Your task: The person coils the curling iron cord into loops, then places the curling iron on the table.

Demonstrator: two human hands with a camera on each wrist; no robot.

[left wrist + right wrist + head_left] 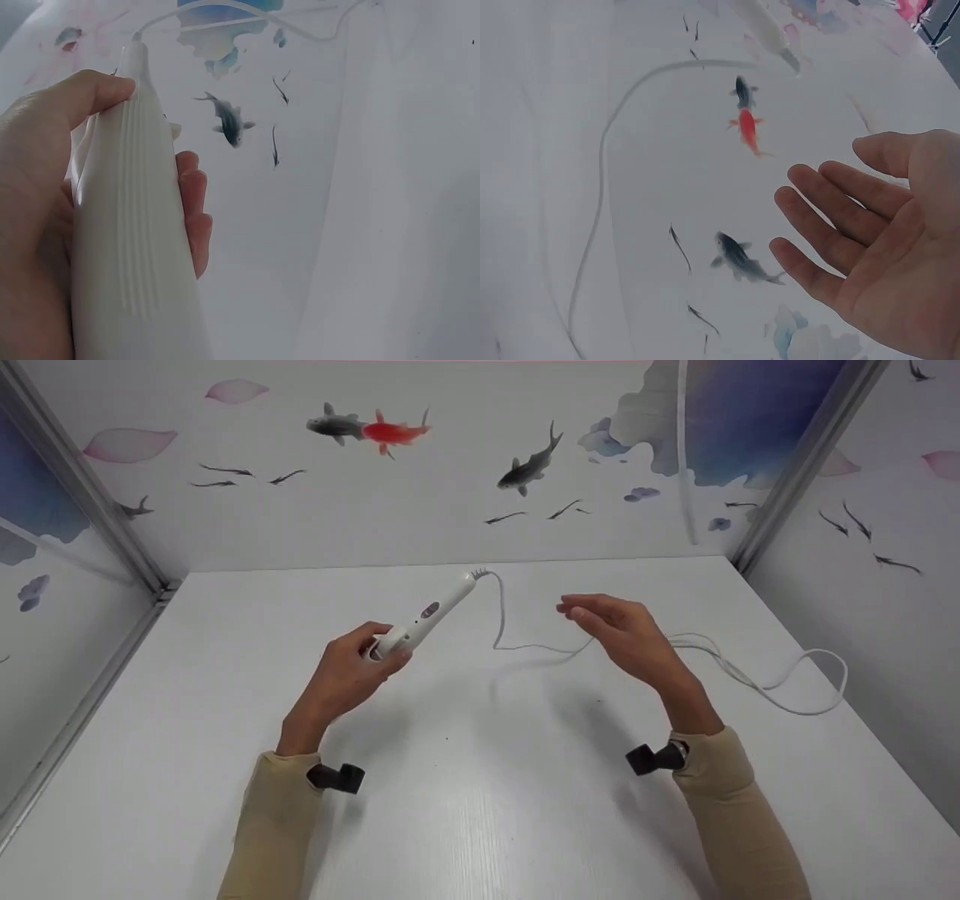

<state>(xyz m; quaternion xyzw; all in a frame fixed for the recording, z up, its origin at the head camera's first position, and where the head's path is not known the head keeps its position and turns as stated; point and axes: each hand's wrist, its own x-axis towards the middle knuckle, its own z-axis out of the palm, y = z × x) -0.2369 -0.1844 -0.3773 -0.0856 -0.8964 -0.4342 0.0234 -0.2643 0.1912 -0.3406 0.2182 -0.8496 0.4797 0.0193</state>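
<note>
My left hand [349, 671] grips the near end of a white wand-shaped corded appliance [448, 601], which slants up and to the right. An oval button panel [430, 610] shows on its upper face. Seen from the left wrist, the appliance [139, 202] has long ridges, with the thumb along one side and fingertips curling round the other. From its far tip runs a white cord [501, 615]. My right hand [630, 637] hovers above the table near the cord, holding nothing. In the right wrist view, the palm [900, 255] shows, its fingers loosely extended and spread.
The cord loops [814, 711] lie on the right part of the white table [465, 810]. Behind it rises a white back panel [450, 510] printed with fish and petals. Side panels with metal frame posts [806, 472] stand left and right.
</note>
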